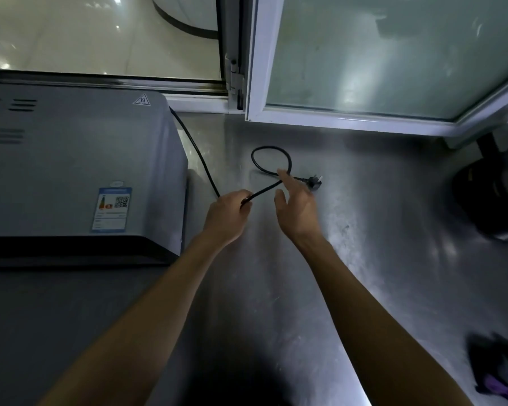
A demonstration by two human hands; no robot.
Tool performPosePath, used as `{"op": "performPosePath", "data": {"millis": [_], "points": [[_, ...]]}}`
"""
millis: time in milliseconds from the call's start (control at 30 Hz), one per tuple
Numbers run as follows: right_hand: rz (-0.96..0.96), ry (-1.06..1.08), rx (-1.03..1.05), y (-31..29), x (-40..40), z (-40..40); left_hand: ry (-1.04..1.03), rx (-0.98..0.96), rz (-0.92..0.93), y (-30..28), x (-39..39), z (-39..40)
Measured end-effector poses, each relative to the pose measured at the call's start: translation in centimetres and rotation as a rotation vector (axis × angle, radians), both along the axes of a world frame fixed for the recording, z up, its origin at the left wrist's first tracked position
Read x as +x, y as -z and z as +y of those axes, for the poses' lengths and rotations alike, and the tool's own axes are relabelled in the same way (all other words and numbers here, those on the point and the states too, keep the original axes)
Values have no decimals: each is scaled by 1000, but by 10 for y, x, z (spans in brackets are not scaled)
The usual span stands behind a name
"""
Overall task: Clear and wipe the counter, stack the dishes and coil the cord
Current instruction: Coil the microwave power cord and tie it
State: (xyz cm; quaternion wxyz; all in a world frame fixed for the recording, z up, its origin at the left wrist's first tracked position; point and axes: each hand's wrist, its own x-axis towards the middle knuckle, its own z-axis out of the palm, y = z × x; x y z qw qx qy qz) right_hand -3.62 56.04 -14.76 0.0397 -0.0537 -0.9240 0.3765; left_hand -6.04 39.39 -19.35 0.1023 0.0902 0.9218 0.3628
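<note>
A black power cord [261, 168] runs from behind the grey oven [71, 159] across the steel counter [364, 230]. It forms one loop and ends in a plug [314, 182] lying flat. My left hand [228, 215] grips the cord just before the loop. My right hand [296, 206] hovers with fingers straight, its fingertips at the point where the loop crosses itself.
A white-framed window [364, 118] stands open over the back of the counter. A dark round appliance [487, 200] sits at the right edge. A dark purple cloth [499, 373] lies at the lower right.
</note>
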Motion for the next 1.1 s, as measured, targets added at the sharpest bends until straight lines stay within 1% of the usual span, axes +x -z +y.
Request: {"op": "performPosePath", "data": {"millis": [133, 267, 433, 567, 700, 767, 867, 967, 1100], "points": [[28, -20, -11, -10, 9, 9, -5, 50, 94, -16, 12, -1], [27, -36, -20, -23, 22, 20, -21, 152, 180, -35, 24, 1], [54, -52, -84, -41, 38, 30, -26, 210, 160, -69, 39, 1], [98, -63, -89, -53, 43, 30, -20, 192, 235, -100, 43, -4], [158, -52, 17, -63, 37, 23, -18, 158, 329, -131, 47, -9], [233, -53, 95, -70, 33, 21, -15, 141, 342, -143, 47, -14], [433, -72, 213, -79, 28, 20, 35, 90, 351, -154, 47, -22], [588, -110, 310, -90, 25, 15, 57, 100, 379, -166, 48, -27], [625, -161, 299, -105, 23, 6, 27, 134, 436, -181, 47, -29]]}}
